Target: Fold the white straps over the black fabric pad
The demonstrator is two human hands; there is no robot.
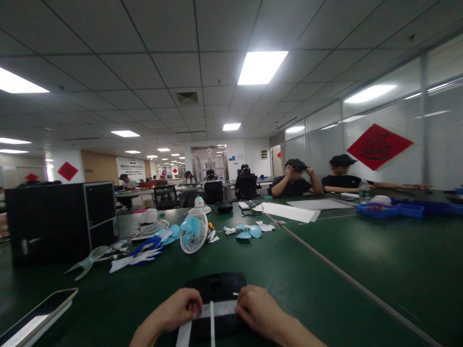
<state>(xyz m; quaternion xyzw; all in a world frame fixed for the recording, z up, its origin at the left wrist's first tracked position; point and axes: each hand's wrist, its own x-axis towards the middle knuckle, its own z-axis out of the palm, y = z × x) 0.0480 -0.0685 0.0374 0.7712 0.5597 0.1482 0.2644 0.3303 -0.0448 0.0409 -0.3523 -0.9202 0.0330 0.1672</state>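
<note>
A flat black object with a rounded far edge (pixel 217 284) lies on the green table in front of me; its kind is not clear. A pale grey strip (pixel 220 308) runs across it from side to side. My left hand (pixel 181 308) is closed at the strip's left end, fingers curled in a pinch. At the right end, my right hand (pixel 258 308) pinches the same strip, with a small white bit showing at its fingertips. Two narrow white strips, one in the middle (pixel 212 325) and one at the left (pixel 183 333), run towards me.
Beyond my hands lie a white fan grille with blue blades (pixel 194 231), a loose blue fan blade (pixel 249 232) and blue-white gloves (pixel 139 253). A black computer case (pixel 47 221) and a phone (pixel 36 318) are at left. Blue trays (pixel 376 210) and two seated people are at right.
</note>
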